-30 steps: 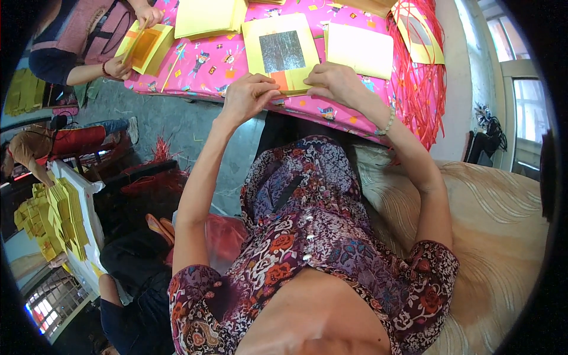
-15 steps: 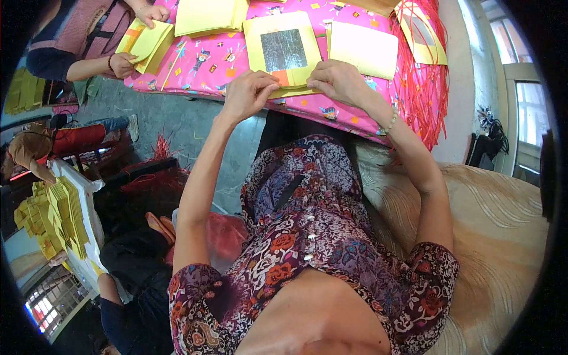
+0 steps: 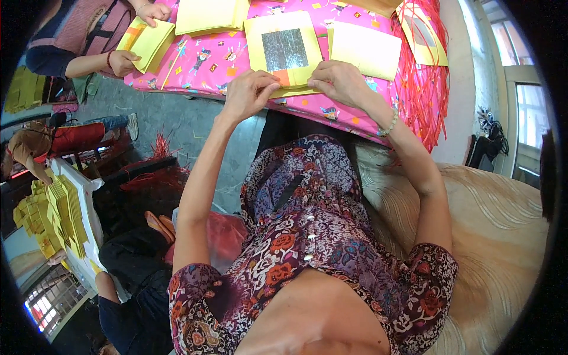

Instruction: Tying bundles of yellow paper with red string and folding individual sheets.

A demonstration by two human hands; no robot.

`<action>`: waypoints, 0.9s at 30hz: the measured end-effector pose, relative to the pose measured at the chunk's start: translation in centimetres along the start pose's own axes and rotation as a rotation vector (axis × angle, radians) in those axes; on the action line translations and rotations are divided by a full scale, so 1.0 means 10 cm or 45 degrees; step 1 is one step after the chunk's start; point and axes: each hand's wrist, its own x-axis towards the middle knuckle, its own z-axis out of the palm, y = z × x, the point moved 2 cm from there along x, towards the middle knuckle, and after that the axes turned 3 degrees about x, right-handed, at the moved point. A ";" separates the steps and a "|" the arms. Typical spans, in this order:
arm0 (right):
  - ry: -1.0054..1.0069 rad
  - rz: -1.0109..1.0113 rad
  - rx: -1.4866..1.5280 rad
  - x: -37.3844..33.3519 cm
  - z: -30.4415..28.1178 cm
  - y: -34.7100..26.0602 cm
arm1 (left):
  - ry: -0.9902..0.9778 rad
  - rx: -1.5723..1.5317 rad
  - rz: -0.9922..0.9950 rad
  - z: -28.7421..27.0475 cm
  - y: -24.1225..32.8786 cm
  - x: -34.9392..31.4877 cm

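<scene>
At the near edge of the surface (image 3: 355,115), draped in a pink patterned cloth, a yellow paper sheet with a silver foil square (image 3: 285,50) is kept within easy reach, its lower edge overhanging slightly so it can be worked. That edge is pinched by the left hand (image 3: 248,94), grip pressed together on it, and by the right hand (image 3: 338,83) likewise. Both forearms are stretched forward, wrists bent inward. Farther off, another person's hands (image 3: 124,62) are seen holding similar sheets.

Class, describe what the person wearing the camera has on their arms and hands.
Both forearms are bare. Short sleeves of a purple floral-patterned top end above the elbows. The right wrist carries a pale beaded bracelet. The left hand and right hand wear no gloves; rings cannot be made out.
</scene>
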 end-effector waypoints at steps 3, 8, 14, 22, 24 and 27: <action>-0.002 0.022 -0.011 0.00 0.00 0.00 | 0.063 -0.028 0.036 0.01 0.00 0.00; -0.003 0.041 -0.011 0.00 0.01 0.03 | 0.022 -0.031 0.030 -0.01 0.02 0.01; -0.016 0.010 -0.056 0.03 -0.01 0.00 | 0.055 -0.024 0.026 -0.01 0.00 0.01; 0.084 -0.071 -0.188 0.09 -0.03 0.03 | 0.015 -0.125 0.281 -0.18 -0.14 0.06; 0.046 -0.115 -0.143 0.14 -0.08 0.07 | 0.091 -0.061 0.299 -0.25 -0.26 0.13; 0.004 -0.080 0.035 0.23 -0.19 0.12 | -0.005 -0.048 0.203 -0.24 -0.49 0.24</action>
